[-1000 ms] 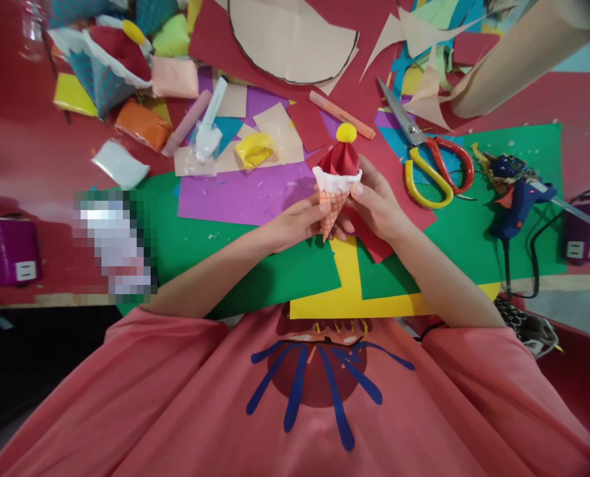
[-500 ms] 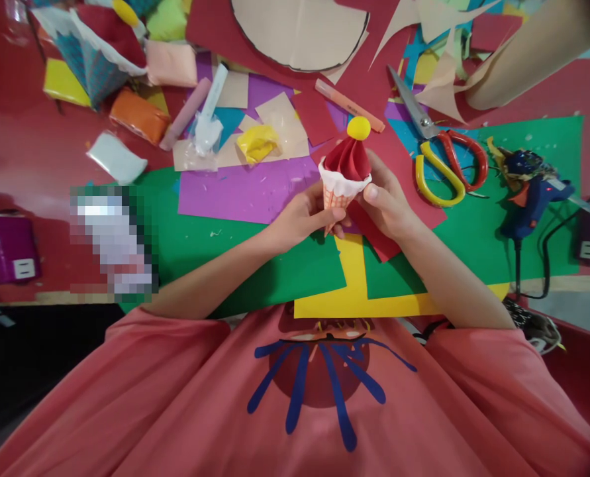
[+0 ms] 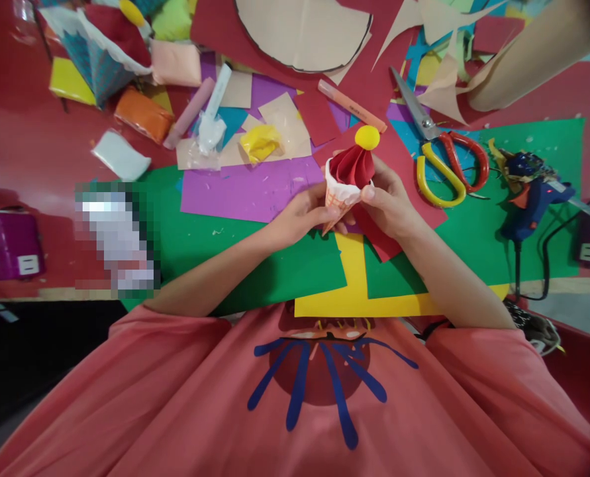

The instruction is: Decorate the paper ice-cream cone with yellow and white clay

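Over the coloured sheets (image 3: 240, 195), the tilted cone (image 3: 338, 201) was held: its lower part was enclosed by the left hand (image 3: 304, 215), its white rim (image 3: 343, 188) pinched lightly by the right hand (image 3: 390, 204), probably for steadiness without crushing.

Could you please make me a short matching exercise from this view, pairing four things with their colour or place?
Things
1. model ice-cream cone
2. scissors
3. glue gun
4. white packet

Colour or place
A. blue, to the right of the yellow-and-red handles
B. beside an orange packet
C. between the left hand and the right hand, held by both
D. yellow and red at one end, metallic at the other

Right pairs: 1-C, 2-D, 3-A, 4-B.
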Demonstrator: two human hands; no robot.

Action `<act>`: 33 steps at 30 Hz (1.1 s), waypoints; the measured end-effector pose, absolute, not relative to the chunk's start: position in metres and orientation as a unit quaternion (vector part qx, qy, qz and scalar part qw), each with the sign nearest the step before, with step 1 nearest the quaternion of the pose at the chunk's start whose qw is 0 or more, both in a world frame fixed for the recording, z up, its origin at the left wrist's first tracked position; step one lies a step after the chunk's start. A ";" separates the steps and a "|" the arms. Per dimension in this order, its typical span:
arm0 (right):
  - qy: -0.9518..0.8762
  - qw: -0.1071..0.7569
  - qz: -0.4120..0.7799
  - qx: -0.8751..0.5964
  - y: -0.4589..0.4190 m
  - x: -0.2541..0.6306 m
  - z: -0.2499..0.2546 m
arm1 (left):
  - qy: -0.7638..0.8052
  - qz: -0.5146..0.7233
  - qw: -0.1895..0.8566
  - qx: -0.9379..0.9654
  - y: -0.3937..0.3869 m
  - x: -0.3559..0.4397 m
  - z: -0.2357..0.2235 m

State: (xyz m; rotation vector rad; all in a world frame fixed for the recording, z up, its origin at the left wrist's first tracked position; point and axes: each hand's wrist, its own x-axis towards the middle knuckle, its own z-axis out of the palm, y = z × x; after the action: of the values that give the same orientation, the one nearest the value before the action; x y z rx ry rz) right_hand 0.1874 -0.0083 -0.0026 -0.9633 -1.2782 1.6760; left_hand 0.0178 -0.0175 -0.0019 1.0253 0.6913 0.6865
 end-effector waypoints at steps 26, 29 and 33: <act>-0.454 0.431 0.687 -0.368 -0.007 0.188 -0.004 | 0.374 0.425 0.694 0.445 -0.022 0.020 -0.005; -0.442 0.422 0.696 -0.375 -0.009 0.189 -0.003 | 0.404 0.406 0.682 0.455 -0.024 0.020 -0.008; -0.417 0.409 0.714 -0.385 -0.011 0.189 0.001 | 0.411 0.406 0.665 0.473 -0.027 0.019 -0.013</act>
State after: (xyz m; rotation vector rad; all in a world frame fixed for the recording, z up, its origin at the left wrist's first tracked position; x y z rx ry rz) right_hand 0.1889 -0.0109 0.0009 -0.9692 -1.0509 1.7990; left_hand 0.0187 -0.0273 -0.0130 1.0690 0.9285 0.9160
